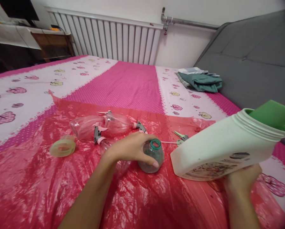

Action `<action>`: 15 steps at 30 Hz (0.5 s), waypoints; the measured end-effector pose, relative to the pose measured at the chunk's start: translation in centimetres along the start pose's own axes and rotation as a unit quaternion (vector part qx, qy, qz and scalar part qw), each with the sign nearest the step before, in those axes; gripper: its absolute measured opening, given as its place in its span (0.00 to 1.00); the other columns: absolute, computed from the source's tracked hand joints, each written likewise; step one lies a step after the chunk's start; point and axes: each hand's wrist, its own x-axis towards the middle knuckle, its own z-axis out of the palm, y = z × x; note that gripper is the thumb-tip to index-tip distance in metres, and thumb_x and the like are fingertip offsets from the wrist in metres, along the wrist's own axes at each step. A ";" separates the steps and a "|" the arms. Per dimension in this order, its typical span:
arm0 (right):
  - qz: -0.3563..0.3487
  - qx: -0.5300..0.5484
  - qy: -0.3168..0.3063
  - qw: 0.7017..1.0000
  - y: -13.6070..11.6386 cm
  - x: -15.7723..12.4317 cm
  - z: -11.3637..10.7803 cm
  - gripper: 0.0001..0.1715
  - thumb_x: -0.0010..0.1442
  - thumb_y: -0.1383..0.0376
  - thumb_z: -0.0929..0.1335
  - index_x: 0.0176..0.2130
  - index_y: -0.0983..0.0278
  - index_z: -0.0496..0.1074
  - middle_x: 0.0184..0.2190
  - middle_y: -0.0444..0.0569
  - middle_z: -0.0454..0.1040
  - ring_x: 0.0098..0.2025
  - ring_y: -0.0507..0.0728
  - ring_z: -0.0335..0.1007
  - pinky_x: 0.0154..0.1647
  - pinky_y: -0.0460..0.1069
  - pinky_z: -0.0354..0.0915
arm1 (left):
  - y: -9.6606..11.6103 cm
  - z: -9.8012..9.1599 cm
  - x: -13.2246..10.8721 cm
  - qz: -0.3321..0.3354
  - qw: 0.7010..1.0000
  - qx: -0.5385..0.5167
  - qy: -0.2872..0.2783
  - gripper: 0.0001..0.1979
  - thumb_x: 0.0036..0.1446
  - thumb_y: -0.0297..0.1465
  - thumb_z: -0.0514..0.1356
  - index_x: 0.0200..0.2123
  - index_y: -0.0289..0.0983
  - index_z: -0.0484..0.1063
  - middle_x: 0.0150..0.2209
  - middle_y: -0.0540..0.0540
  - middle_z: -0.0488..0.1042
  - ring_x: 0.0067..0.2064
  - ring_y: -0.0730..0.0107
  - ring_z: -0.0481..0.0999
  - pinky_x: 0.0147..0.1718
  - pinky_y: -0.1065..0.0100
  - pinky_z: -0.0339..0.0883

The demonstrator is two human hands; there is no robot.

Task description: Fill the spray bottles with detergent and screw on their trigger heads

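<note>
My left hand (135, 148) is wrapped round a small clear bottle (152, 160) with a green neck, standing upright and uncapped on the red plastic sheet (68, 187). My right hand (244, 178) grips a large white plastic jug (218, 152) from below. It leans to the right, its threaded mouth up, and a green piece (273, 113) sticks out of that mouth. Past my left hand lie several clear spray bottles with grey and pink trigger heads, among them one spray bottle (118, 123). Behind the small bottle lies a loose trigger head (181, 136) with a pink tube.
A roll of clear tape (63, 147) rests on the sheet at left. Folded clothes (199, 79) lie on the bed near the grey headboard (254, 47). A white radiator (109, 35) runs along the wall; a desk with a monitor (19, 11) stands far left.
</note>
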 end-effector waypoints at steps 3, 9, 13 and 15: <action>-0.013 0.018 0.001 1.000 0.2 0.1 0.2 0.30 0.45 0.54 0.71 0.44 0.70 0.76 0.39 0.48 0.73 0.34 0.53 0.64 0.40 0.49 0.65 | -0.1 0.0 0.0 0.003 1.000 -0.014 0.007 0.29 0.46 0.46 0.71 0.50 0.40 0.75 0.42 0.45 0.80 0.44 0.57 0.77 0.40 0.65 0.66; -0.024 0.029 0.004 0.999 0.7 0.2 0.3 0.28 0.46 0.55 0.72 0.43 0.70 0.76 0.39 0.48 0.73 0.35 0.52 0.65 0.42 0.48 0.66 | -0.2 0.1 -0.1 0.003 1.000 -0.017 0.008 0.29 0.46 0.46 0.71 0.50 0.40 0.75 0.42 0.46 0.80 0.43 0.58 0.77 0.41 0.65 0.66; -0.030 0.026 0.002 0.999 0.7 0.3 0.3 0.28 0.45 0.55 0.72 0.42 0.70 0.76 0.39 0.48 0.73 0.35 0.52 0.64 0.44 0.49 0.66 | -0.3 0.2 0.0 -0.002 1.000 -0.006 0.001 0.29 0.47 0.46 0.70 0.51 0.39 0.75 0.43 0.45 0.79 0.43 0.58 0.77 0.41 0.65 0.66; -0.030 0.023 -0.001 0.999 0.6 0.3 0.2 0.29 0.46 0.55 0.72 0.43 0.70 0.76 0.38 0.48 0.73 0.35 0.52 0.64 0.43 0.49 0.66 | -0.3 0.2 0.0 -0.005 1.000 0.000 0.001 0.30 0.47 0.47 0.70 0.52 0.39 0.74 0.44 0.45 0.79 0.43 0.58 0.77 0.41 0.64 0.66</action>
